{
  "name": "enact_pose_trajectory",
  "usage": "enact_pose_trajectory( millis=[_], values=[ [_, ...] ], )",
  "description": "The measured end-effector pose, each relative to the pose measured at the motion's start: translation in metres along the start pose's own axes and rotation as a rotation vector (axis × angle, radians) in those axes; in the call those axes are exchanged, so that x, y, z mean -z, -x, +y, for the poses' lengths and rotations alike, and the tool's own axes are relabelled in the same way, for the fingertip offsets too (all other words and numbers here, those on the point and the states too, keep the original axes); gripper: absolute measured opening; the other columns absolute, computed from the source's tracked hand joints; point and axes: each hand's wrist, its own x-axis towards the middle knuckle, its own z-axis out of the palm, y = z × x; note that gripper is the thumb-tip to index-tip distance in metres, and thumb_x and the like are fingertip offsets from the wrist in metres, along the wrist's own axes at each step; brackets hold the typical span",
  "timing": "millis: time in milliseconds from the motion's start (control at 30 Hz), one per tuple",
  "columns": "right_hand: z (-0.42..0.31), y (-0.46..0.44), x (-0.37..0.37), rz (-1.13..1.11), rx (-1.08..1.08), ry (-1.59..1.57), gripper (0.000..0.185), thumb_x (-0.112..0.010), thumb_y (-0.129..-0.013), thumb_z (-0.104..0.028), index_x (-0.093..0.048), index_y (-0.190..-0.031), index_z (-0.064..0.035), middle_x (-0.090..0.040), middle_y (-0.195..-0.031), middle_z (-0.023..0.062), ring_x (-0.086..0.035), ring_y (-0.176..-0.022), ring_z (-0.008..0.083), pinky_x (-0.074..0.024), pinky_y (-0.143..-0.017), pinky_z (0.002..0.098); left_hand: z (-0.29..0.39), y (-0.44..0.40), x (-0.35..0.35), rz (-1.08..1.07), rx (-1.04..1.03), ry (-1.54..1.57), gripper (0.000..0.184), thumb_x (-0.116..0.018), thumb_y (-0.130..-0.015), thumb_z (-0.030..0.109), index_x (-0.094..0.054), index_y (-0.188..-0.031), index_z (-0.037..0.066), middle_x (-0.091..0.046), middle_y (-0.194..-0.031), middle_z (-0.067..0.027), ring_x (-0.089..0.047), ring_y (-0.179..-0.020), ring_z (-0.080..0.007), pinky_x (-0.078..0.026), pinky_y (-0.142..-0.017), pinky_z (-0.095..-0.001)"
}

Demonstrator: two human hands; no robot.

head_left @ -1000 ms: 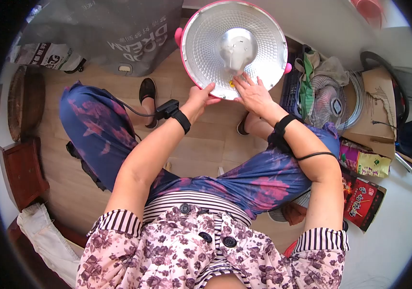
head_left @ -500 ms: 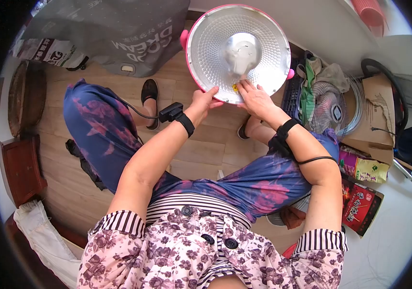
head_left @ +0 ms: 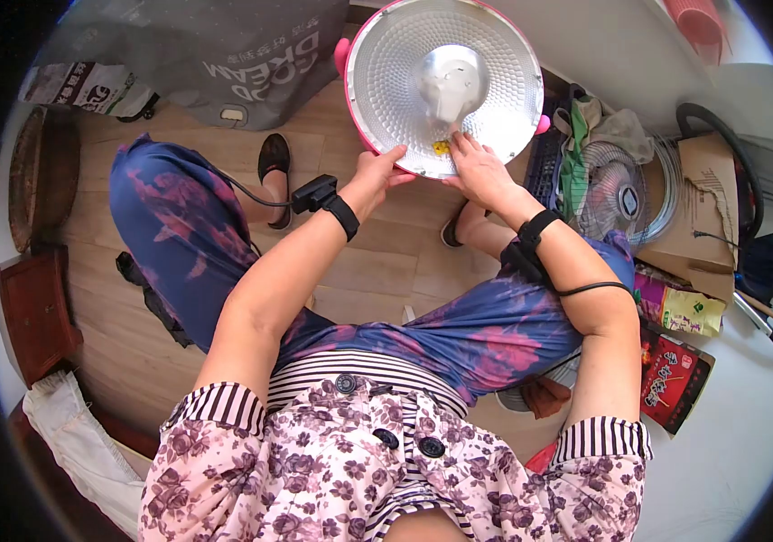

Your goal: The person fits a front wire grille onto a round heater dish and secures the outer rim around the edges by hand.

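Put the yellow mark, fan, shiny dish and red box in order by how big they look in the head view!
1. Shiny dish
2. Fan and red box: too alike in size to rank
3. Yellow mark, a little spot on the dish

**Silver and pink over blue and blossom**

The dish (head_left: 386, 90) is silver with a fine dimpled pattern, its rim (head_left: 349, 107) and side knobs (head_left: 342, 56) bright pink, and a small yellow mark (head_left: 441, 147) on the inside. The trousers (head_left: 513, 316) are blue with pink-purple floral patches. The jacket (head_left: 287, 479) is pale pink, printed with dark plum roses; its cuffs (head_left: 231, 406) have dark and white stripes, its buttons (head_left: 432, 447) are black. The floor (head_left: 368, 271) is light brown plank, the bag (head_left: 170, 54) grey with white lettering, the carton (head_left: 675, 379) red and black.
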Motion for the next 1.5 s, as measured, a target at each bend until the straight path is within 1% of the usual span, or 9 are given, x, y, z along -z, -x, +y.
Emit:
enact_pose_trajectory(
  millis=[267,667,767,933,1033,1167,1333,1433,1500],
  values=[
    [0.003,0.002,-0.002,-0.057,-0.002,0.074,0.071,-0.065,-0.076,-0.038,-0.041,-0.125,0.0068,-0.038,-0.134,0.0207,-0.037,-0.124,0.0336,-0.0406,-0.093,0.045,-0.001,0.0,-0.002,-0.019,-0.014,-0.006,0.027,-0.057,-0.088,0.015,-0.055,-0.107,-0.005,-0.063,-0.096,-0.0152,-0.065,-0.081,-0.0235,-0.059,-0.061,-0.0303],
    [0.001,0.001,0.003,-0.063,-0.023,0.034,0.067,-0.065,-0.077,-0.034,-0.041,-0.125,0.0059,-0.039,-0.133,0.0208,-0.037,-0.124,0.0346,-0.04,-0.094,0.0467,0.005,0.004,-0.004,-0.014,0.028,-0.007,0.031,-0.059,-0.086,0.016,-0.053,-0.107,-0.006,-0.063,-0.097,-0.0158,-0.065,-0.082,-0.0252,-0.058,-0.063,-0.034],
    [0.003,0.001,0.004,-0.083,-0.032,0.053,0.073,-0.066,-0.076,-0.038,-0.039,-0.126,0.0067,-0.038,-0.133,0.0195,-0.036,-0.126,0.0318,-0.0408,-0.094,0.0479,0.007,0.003,-0.004,-0.024,0.027,-0.033,0.031,-0.058,-0.087,0.018,-0.054,-0.109,-0.004,-0.063,-0.099,-0.0151,-0.065,-0.085,-0.0246,-0.058,-0.066,-0.0348],
    [0.003,0.002,0.007,-0.107,-0.059,-0.015,0.073,-0.067,-0.075,-0.035,-0.037,-0.128,0.0067,-0.037,-0.135,0.0192,-0.035,-0.127,0.0327,-0.0396,-0.095,0.0495,0.007,0.005,-0.006,-0.03,0.049,-0.039,0.032,-0.057,-0.088,0.02,-0.053,-0.111,-0.002,-0.062,-0.102,-0.014,-0.064,-0.089,-0.0239,-0.057,-0.068,-0.0352],
    [-0.002,-0.002,0.016,-0.107,-0.078,-0.051,0.074,-0.068,-0.074,-0.031,-0.036,-0.128,0.0066,-0.036,-0.135,0.0188,-0.034,-0.127,0.0323,-0.0387,-0.096,0.0503,0.007,0.006,-0.009,-0.004,0.01,-0.035,0.037,-0.06,-0.087,0.023,-0.052,-0.113,-0.003,-0.062,-0.101,-0.0149,-0.064,-0.084,-0.0259,-0.058,-0.064,-0.0366],
    [-0.007,-0.004,0.025,-0.057,-0.053,-0.1,0.072,-0.067,-0.074,-0.028,-0.035,-0.128,0.0085,-0.039,-0.132,0.0216,-0.038,-0.123,0.0351,-0.0369,-0.096,0.0444,0.004,0.005,-0.008,-0.006,0.062,-0.004,0.038,-0.06,-0.087,0.024,-0.053,-0.108,-0.005,-0.061,-0.098,-0.0174,-0.064,-0.081,-0.0292,-0.058,-0.062,-0.0374],
    [-0.012,-0.006,0.028,-0.079,-0.036,-0.066,0.072,-0.067,-0.077,-0.027,-0.032,-0.134,-0.0007,-0.036,-0.134,0.0243,-0.035,-0.125,0.0368,-0.0348,-0.097,0.045,0.007,0.008,-0.005,-0.03,0.033,0.021,0.04,-0.059,-0.086,0.024,-0.049,-0.11,-0.007,-0.06,-0.102,-0.02,-0.065,-0.081,-0.0324,-0.058,-0.058,-0.0375],
    [-0.012,-0.007,0.022,-0.075,-0.032,0.0,0.07,-0.066,-0.077,-0.029,-0.035,-0.133,-0.0014,-0.033,-0.137,0.0205,-0.033,-0.127,0.0341,-0.0356,-0.096,0.0466,0.011,0.01,-0.006,-0.001,0.042,-0.006,0.042,-0.059,-0.087,0.024,-0.048,-0.114,-0.006,-0.058,-0.106,-0.0182,-0.063,-0.087,-0.0305,-0.058,-0.065,-0.0371],
    [-0.012,-0.008,0.019,-0.075,-0.034,-0.008,0.068,-0.065,-0.077,-0.03,-0.036,-0.132,-0.001,-0.032,-0.138,0.0199,-0.032,-0.128,0.0338,-0.035,-0.096,0.047,0.014,0.013,-0.004,0.001,0.038,-0.008,0.044,-0.059,-0.086,0.023,-0.046,-0.115,-0.007,-0.057,-0.107,-0.019,-0.063,-0.087,-0.0315,-0.058,-0.061,-0.0361]
  ],
)
